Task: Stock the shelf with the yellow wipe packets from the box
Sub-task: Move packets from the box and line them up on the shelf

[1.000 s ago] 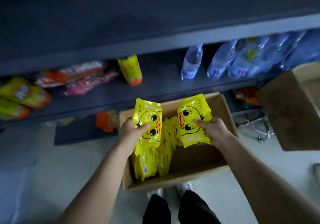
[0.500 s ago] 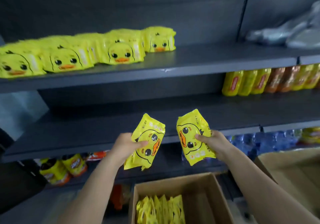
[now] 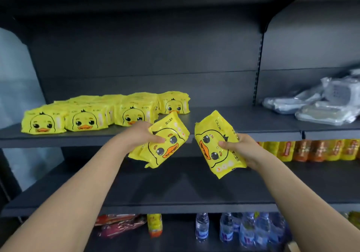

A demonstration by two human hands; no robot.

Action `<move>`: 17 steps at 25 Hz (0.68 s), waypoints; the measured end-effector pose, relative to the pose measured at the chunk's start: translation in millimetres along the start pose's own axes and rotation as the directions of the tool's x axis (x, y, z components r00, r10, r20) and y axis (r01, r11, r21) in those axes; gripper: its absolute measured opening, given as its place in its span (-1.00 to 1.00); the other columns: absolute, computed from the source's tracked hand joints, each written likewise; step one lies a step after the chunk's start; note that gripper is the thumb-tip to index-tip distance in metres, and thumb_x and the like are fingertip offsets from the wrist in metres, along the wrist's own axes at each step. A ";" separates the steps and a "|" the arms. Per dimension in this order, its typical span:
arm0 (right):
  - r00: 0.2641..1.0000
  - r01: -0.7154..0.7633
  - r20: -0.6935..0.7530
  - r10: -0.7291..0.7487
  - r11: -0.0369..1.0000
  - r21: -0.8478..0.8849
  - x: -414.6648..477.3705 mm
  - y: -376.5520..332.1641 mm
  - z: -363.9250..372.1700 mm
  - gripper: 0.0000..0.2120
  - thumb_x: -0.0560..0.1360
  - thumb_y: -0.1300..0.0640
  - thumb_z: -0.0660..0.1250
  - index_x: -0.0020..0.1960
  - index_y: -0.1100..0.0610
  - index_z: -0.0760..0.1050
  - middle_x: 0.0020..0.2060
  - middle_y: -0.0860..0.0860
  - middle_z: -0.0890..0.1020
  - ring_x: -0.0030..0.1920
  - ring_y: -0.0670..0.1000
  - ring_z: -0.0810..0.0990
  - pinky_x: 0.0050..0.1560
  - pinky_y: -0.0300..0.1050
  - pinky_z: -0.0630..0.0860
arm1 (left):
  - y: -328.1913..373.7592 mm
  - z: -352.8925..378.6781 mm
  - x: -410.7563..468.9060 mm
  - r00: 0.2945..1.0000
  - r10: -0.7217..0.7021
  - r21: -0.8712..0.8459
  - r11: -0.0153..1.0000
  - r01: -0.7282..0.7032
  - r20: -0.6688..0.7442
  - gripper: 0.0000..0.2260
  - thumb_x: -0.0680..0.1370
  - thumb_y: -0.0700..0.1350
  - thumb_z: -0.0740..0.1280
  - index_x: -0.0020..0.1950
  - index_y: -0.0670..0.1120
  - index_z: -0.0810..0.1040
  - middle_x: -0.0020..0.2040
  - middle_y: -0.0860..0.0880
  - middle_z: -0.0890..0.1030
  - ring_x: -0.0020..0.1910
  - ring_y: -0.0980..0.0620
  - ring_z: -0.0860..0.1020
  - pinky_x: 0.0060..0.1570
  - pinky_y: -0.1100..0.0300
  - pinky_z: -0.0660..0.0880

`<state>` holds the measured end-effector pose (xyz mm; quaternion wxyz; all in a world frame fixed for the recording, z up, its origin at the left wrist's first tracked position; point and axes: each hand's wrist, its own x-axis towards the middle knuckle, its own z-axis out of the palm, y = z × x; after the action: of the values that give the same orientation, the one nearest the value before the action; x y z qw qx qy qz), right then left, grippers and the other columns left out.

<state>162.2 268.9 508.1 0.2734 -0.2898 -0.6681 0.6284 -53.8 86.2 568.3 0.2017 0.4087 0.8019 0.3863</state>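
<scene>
Head view: the upper shelf (image 3: 243,124) holds stocked packets (image 3: 85,116), yellow with duck faces, standing in rows at ten o'clock. Near centre, before the shelf edge, the left hand (image 3: 141,134) grips the left packet (image 3: 168,144), tilted, thumb across the duck's face; at three o'clock of it the right hand (image 3: 248,150) grips the right packet (image 3: 215,146) likewise.

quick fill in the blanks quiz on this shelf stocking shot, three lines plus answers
1. The left hand and right hand both grip yellow packets printed with a cartoon ____.
2. The stocked row sits on the ____ part of the upper shelf.
3. The water bottles stand ____ shelves below that row.

Missing words: duck; left; two
</scene>
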 end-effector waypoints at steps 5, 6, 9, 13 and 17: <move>0.995 0.095 -0.005 -0.095 0.995 -0.018 42.6 -46.1 -12.7 -0.86 0.44 0.27 0.41 0.00 0.18 0.57 -0.18 0.13 0.71 -0.22 0.13 0.70 -0.23 0.01 0.64 | 44.9 -24.5 73.1 0.995 0.091 0.065 0.994 -0.089 -0.032 -0.78 0.39 -0.16 0.49 0.00 -0.16 0.61 -0.02 -0.11 0.66 -0.03 -0.12 0.62 -0.02 0.01 0.57; 0.994 0.112 0.003 -0.112 0.993 -0.029 52.5 -53.7 -13.5 -0.87 0.44 0.26 0.41 -0.01 0.17 0.57 -0.19 0.12 0.71 -0.23 0.12 0.70 -0.25 -0.01 0.63 | 50.1 -25.8 90.8 0.992 0.116 0.102 0.989 -0.111 -0.043 -0.77 0.38 -0.14 0.50 0.00 -0.16 0.61 -0.01 -0.12 0.66 -0.01 -0.12 0.62 0.00 0.00 0.55; 0.990 0.140 -0.027 -0.141 0.989 -0.043 97.1 -69.2 -13.4 -0.87 0.43 0.26 0.41 -0.03 0.18 0.57 -0.19 0.13 0.71 -0.24 0.11 0.70 -0.28 -0.03 0.63 | 65.6 -32.2 152.7 0.985 0.170 0.212 0.964 -0.159 -0.038 -0.72 0.36 -0.09 0.51 0.00 -0.18 0.62 -0.01 -0.14 0.66 0.01 -0.14 0.61 0.03 0.01 0.54; 0.990 0.123 -0.065 -0.126 0.991 -0.052 157.5 -71.5 -3.1 -0.83 0.43 0.27 0.42 0.02 0.22 0.57 -0.14 0.18 0.70 -0.20 0.16 0.70 -0.23 0.01 0.64 | 71.2 -34.9 231.8 0.978 0.205 0.356 0.911 -0.208 0.048 -0.70 0.37 -0.05 0.51 0.01 -0.16 0.62 -0.01 -0.11 0.64 0.01 -0.10 0.59 0.01 0.07 0.52; 0.994 0.073 -0.072 -0.077 0.996 -0.049 205.0 -61.5 4.8 -0.84 0.43 0.27 0.42 0.01 0.23 0.56 -0.17 0.18 0.70 -0.23 0.15 0.70 -0.33 -0.04 0.62 | 59.0 -27.2 298.3 0.959 0.214 0.510 0.813 -0.281 0.187 -0.72 0.38 -0.03 0.50 -0.06 -0.18 0.57 -0.15 -0.06 0.56 -0.11 -0.05 0.53 -0.16 0.14 0.42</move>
<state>16.1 412.8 569.5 0.3146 -0.2939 -0.6823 0.5909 -216.1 337.5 629.1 0.0767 0.5719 0.8034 0.1467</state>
